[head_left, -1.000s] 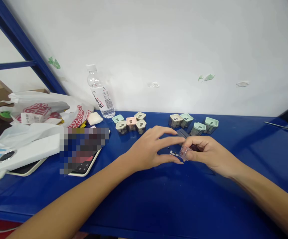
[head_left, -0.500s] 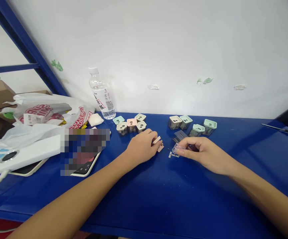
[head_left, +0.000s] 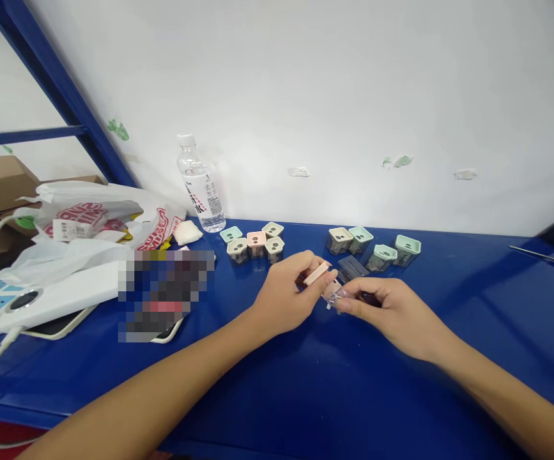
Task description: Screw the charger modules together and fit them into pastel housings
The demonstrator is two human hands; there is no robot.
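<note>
Left hand (head_left: 292,292) and right hand (head_left: 386,308) close together above a blue table (head_left: 267,396).
Left fingers clamp a pale pink plastic piece (head_left: 315,273); right fingers pinch a clear plastic part (head_left: 335,295) beside it. Behind stand nine smoky, pastel-lidded plastic containers (head_left: 257,250), contents unclear.

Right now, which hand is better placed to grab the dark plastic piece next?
Probably your right hand: it is nearest the dark plastic piece, though holding a clear piece. Your left hand, gripping a pink piece, sits farther away.

Both slim forearms (head_left: 195,374) are bare down to the slender fingers (head_left: 361,310).
</note>
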